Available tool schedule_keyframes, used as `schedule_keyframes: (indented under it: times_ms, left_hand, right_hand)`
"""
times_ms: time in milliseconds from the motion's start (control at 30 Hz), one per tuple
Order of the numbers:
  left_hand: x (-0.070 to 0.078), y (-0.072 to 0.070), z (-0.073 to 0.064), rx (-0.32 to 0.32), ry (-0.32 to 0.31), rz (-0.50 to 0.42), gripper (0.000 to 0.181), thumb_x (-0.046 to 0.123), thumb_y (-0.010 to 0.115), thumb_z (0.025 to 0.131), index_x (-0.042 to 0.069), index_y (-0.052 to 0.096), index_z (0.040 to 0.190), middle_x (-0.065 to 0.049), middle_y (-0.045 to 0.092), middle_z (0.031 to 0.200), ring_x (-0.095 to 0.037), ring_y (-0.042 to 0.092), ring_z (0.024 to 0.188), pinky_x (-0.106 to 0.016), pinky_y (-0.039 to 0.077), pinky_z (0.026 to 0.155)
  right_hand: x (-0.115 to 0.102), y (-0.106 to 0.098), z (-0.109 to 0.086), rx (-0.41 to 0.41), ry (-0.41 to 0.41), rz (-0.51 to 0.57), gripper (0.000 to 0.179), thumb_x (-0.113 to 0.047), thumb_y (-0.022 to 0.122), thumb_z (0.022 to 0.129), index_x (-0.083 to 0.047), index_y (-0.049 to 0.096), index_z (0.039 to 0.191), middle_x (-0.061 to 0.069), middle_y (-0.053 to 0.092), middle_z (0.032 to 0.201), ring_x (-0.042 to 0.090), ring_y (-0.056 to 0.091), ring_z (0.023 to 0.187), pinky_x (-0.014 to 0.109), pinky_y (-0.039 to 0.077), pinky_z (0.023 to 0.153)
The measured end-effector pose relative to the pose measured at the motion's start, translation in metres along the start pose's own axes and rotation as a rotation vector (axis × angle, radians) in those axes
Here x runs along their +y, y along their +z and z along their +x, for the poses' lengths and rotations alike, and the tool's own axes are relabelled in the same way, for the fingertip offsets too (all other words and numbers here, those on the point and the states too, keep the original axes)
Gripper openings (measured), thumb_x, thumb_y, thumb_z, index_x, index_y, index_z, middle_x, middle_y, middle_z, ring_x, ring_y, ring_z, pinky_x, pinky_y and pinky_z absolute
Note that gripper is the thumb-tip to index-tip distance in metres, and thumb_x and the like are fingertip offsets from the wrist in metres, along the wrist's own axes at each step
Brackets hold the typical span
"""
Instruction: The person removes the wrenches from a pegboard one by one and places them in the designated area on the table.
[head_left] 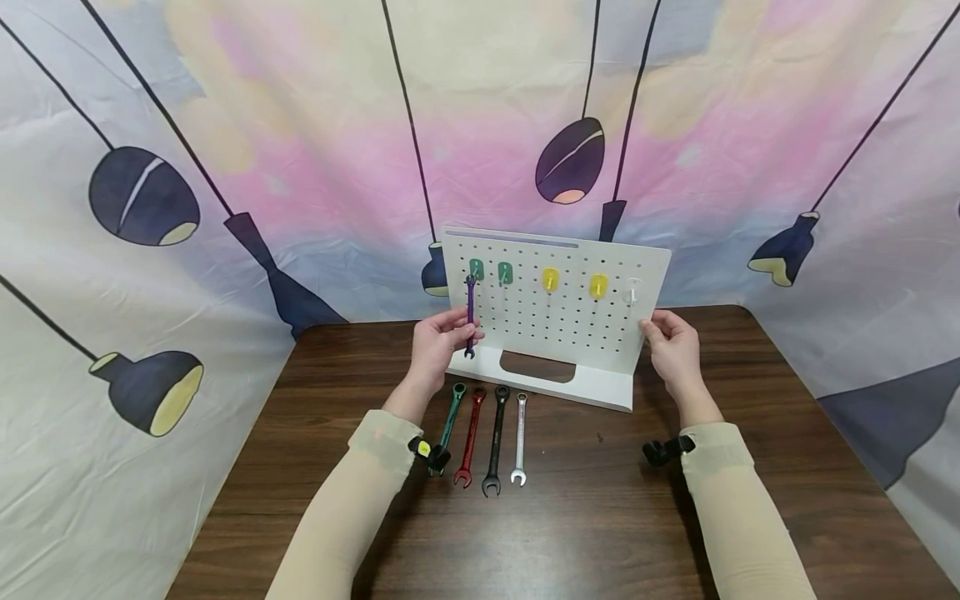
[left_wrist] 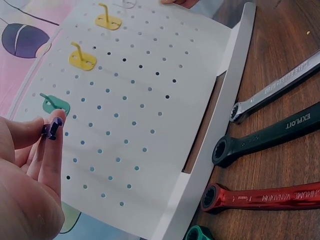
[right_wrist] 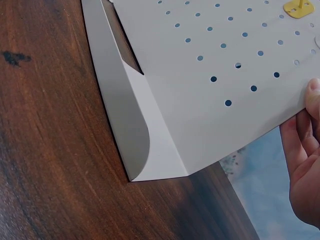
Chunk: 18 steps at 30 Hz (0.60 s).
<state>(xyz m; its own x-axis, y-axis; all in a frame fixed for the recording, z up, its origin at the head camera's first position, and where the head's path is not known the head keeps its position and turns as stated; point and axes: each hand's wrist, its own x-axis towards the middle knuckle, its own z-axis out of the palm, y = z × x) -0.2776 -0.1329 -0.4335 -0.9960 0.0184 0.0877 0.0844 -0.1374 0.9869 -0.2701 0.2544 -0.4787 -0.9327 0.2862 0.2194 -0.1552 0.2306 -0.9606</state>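
My left hand point(head_left: 435, 346) pinches a purple combination wrench point(head_left: 470, 310) between thumb and fingers, upright in front of the white pegboard point(head_left: 517, 312). The wrench's upper ring end overlaps the leftmost green hook point(head_left: 476, 268) in the head view; I cannot tell whether the ring is on it. In the left wrist view, only a short purple piece point(left_wrist: 53, 128) shows past the fingertips. At the board's right edge, my right hand point(head_left: 673, 350) grips the panel, thumb in front and fingers behind. A second green hook point(head_left: 506, 273) is just right of the wrench.
Two yellow hooks point(head_left: 551, 279) and a clear hook point(head_left: 633, 291) continue the row. Before the board's base lie green point(head_left: 452, 414), red point(head_left: 471, 437), black point(head_left: 497, 442) and silver point(head_left: 521, 437) wrenches on the wooden table point(head_left: 592, 517). A patterned cloth point(head_left: 315, 108) hangs behind.
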Motion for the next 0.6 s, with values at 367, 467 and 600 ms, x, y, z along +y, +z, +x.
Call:
schedule_keyframes:
  times_ms: [367,467,600]
  left_hand:
    - [0.0058,-0.0005,-0.0011,-0.007,0.025,0.025,0.036,-0.008,0.068,0.1,-0.017,0.063,0.135,-0.022,0.078,0.108,-0.011,0.078,0.078,-0.028,0.064,0.084]
    - [0.0081,-0.0017,-0.0012,-0.02,0.044,0.04,0.036,-0.007,0.068,0.101,-0.016,0.063,0.135,-0.027,0.076,0.113,-0.011,0.078,0.079,-0.028,0.063,0.085]
    - [0.01,-0.0072,-0.0025,-0.029,0.048,0.024,0.035,-0.008,0.068,0.1,-0.015,0.064,0.135,-0.026,0.076,0.112,-0.012,0.078,0.081,-0.029,0.063,0.086]
  right_hand:
    - [-0.0004,0.0003,-0.0012,0.009,0.002,0.009,0.03,-0.018,0.067,0.108,0.007,0.069,0.124,-0.008,0.072,0.099,0.005,0.066,0.095,0.016,0.053,0.085]
    - [-0.0007,0.0002,-0.0009,0.008,0.0,0.006,0.03,-0.018,0.067,0.108,0.007,0.069,0.124,-0.008,0.072,0.099,0.006,0.066,0.095,0.017,0.053,0.084]
    - [-0.0009,0.0003,-0.0007,0.005,-0.002,0.0,0.031,-0.019,0.067,0.108,0.007,0.069,0.125,-0.009,0.071,0.098,0.006,0.065,0.095,0.018,0.053,0.084]
